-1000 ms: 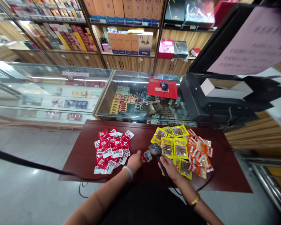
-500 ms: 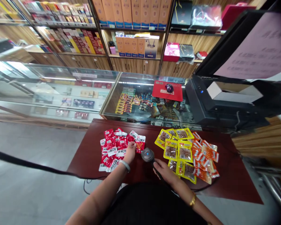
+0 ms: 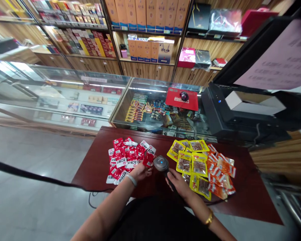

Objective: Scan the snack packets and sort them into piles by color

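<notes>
Gripping red pack (image 3: 148,160) near scanner (image 3: 161,163): L hand (image 3: 141,171). R hand (image 3: 178,182) grips scanner low down, prob. to aim it.

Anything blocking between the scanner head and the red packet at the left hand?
Nothing visible. The handheld scanner in the right hand is right beside the red packet at the left hand.

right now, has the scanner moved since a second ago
Yes: judged against the yellow packets on the table, the scanner has shifted left, toward the red packets.
</notes>
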`<state>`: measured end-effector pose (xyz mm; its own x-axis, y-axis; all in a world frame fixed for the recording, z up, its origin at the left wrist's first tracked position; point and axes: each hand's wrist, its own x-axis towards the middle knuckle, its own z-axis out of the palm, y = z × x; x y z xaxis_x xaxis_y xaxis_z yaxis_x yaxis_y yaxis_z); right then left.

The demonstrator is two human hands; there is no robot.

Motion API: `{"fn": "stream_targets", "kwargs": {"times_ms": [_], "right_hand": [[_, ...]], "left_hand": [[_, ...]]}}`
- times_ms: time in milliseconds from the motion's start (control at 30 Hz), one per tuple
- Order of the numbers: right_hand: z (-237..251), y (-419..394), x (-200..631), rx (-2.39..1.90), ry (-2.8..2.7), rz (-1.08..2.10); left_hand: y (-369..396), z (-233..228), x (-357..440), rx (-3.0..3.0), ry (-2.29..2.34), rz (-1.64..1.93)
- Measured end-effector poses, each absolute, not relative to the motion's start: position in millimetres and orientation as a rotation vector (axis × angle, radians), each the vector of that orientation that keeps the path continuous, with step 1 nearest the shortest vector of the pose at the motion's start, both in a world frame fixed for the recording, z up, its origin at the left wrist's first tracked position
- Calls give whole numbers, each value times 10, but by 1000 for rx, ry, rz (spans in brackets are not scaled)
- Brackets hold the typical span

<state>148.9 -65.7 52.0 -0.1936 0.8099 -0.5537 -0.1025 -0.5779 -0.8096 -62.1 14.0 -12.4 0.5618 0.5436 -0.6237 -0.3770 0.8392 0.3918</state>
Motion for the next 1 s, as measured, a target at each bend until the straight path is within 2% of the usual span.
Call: {"fn": "stream_targets", "kwargs": {"times_ms": [367, 600, 767, 1000], "right_hand": [[472, -567, 1490, -1473, -851, 1798], [422, -614, 1564, -1504, -798, 1795], [427, -671, 1660, -1570, -695, 1740], [415, -763, 1851, -1579, -574, 1609]], "left_hand": [[260, -186, -571, 310, 1172, 571], [309, -407, -410, 562, 1409, 561], [393, -354, -215, 1333, 1667, 564], [317, -189, 345, 1967, 1463, 409]]}}
